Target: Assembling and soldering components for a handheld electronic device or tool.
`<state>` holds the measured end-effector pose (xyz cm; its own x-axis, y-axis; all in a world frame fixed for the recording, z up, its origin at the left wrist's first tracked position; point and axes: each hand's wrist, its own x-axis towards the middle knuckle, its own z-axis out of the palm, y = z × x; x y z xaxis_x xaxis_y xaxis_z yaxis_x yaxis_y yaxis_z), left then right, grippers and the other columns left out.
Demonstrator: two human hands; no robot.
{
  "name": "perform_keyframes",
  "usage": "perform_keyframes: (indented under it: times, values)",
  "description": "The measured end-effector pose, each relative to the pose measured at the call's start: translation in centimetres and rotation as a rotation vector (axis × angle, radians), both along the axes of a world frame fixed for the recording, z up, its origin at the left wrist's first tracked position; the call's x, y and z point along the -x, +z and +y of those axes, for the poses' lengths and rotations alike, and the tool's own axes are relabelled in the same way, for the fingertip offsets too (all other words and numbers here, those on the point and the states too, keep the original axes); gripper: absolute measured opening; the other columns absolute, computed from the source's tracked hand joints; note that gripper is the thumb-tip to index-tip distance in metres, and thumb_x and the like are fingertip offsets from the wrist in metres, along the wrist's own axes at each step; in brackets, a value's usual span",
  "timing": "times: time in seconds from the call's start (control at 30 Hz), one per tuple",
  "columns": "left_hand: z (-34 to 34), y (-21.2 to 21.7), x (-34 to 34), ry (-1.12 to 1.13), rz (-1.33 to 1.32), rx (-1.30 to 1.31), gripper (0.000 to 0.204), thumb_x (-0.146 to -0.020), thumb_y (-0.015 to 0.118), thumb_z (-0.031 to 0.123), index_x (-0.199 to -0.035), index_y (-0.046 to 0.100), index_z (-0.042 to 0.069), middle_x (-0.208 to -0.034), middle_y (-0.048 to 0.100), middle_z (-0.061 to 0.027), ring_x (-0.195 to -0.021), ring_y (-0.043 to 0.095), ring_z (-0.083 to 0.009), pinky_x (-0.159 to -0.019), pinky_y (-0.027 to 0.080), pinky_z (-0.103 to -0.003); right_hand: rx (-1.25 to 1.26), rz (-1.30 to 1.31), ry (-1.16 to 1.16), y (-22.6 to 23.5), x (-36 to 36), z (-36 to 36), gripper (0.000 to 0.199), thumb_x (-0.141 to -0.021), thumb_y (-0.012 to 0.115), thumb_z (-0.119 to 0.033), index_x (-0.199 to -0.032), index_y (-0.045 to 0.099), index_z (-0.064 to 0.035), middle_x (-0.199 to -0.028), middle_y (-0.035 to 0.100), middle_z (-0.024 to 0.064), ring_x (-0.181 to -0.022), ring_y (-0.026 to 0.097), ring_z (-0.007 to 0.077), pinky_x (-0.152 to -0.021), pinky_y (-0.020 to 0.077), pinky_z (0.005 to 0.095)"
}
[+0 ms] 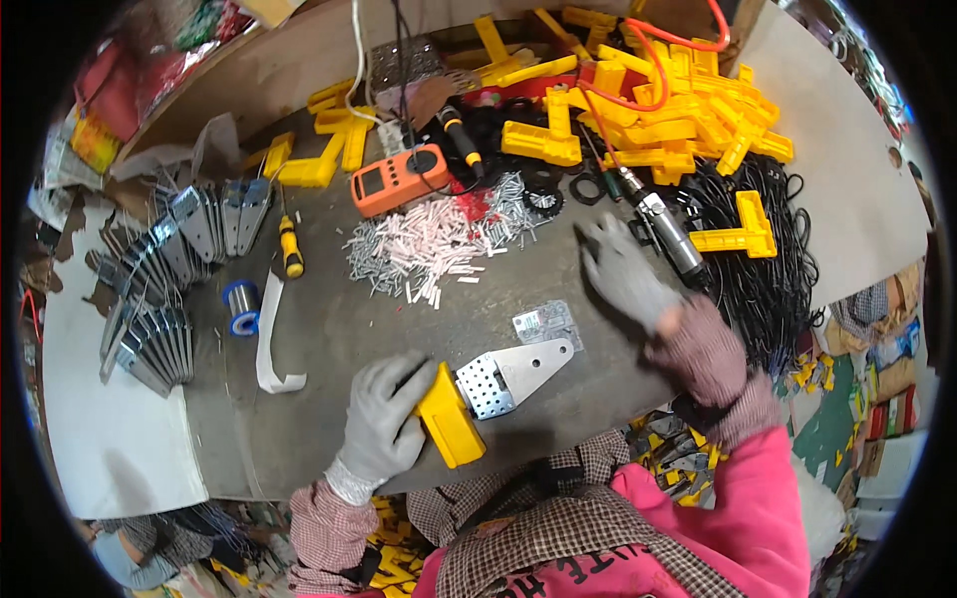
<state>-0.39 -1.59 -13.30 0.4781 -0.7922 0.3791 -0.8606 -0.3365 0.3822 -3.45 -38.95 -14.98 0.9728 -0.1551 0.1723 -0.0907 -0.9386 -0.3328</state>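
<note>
My left hand (384, 414), in a grey glove, is closed around the yellow plastic handle of a pipe welding iron (451, 419) near the table's front edge. A perforated metal sleeve joins that handle to a flat grey heating plate (533, 369) with two holes, pointing right. Beneath the plate's tip lies a small clear plastic bag (548, 324) with a printed label. My right hand (626, 269), also gloved, is stretched over the table with its fingers apart and nothing visible in it. Just right of it lies a silver air screwdriver (666, 231) with a red hose.
A pile of screws and pale sleeves (429, 244) lies mid-table beside an orange multimeter (399, 179). Yellow handle shells (688, 110) heap at the back right, above black cables (753, 269). Metal heating plates (164, 259), a solder spool (241, 307) and a yellow screwdriver (290, 247) stand left.
</note>
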Motion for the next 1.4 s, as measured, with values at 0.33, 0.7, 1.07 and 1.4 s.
perform_keyframes:
  times: [0.33, 0.7, 1.07, 1.4]
  values:
    - [-2.8, 3.1, 2.6, -0.009, 0.08, -0.392, 0.102, -0.053, 0.085, 0.054, -0.134, 0.049, 0.005, -0.141, 0.045, -0.0183, -0.129, 0.042, -0.041, -0.107, 0.032, -0.055, -0.138, -0.095, 0.027, -1.9, -6.2, 2.3, 0.033, -0.091, 0.065, -0.02, -0.118, 0.059, -0.0023, -0.115, 0.058, 0.0219, -0.106, 0.059, 0.0404, -0.089, 0.05, 0.0458]
    - [-1.4, 3.3, 1.7, -0.048, 0.06, -0.27, 0.091, -0.048, 0.085, 0.041, -0.128, 0.056, 0.008, -0.139, 0.046, -0.0214, -0.119, 0.052, -0.0411, -0.094, 0.047, -0.047, -0.489, -0.106, 0.108, 5.6, -3.5, 5.2, 0.014, -0.085, 0.063, -0.01, -0.097, 0.064, -0.0032, -0.087, 0.065, 0.0168, -0.08, 0.065, 0.0272, -0.071, 0.0512, 0.0357]
    - [-1.8, 2.8, 1.5, -0.174, 0.089, -0.3, 0.087, -0.047, 0.084, 0.039, -0.126, 0.061, 0.011, -0.141, 0.045, -0.0196, -0.116, 0.052, -0.0361, -0.091, 0.049, -0.045, -0.648, -0.066, 0.432, 0.6, 4.1, 12.8, 0.018, -0.08, 0.07, -0.009, -0.097, 0.066, -0.0136, -0.094, 0.061, 0.007, -0.095, 0.055, 0.0298, -0.087, 0.044, 0.042]
    - [-1.7, 1.6, 1.8, -0.169, 0.208, -0.23, 0.094, -0.05, 0.087, 0.046, -0.131, 0.058, 0.009, -0.141, 0.043, -0.0225, -0.12, 0.048, -0.0394, -0.098, 0.044, -0.049, -0.531, -0.233, 0.495, -0.8, 3.9, 13.3, 0.029, -0.07, 0.076, -0.003, -0.096, 0.07, -0.0143, -0.099, 0.065, 0.0031, -0.1, 0.058, 0.0275, -0.09, 0.0459, 0.042]
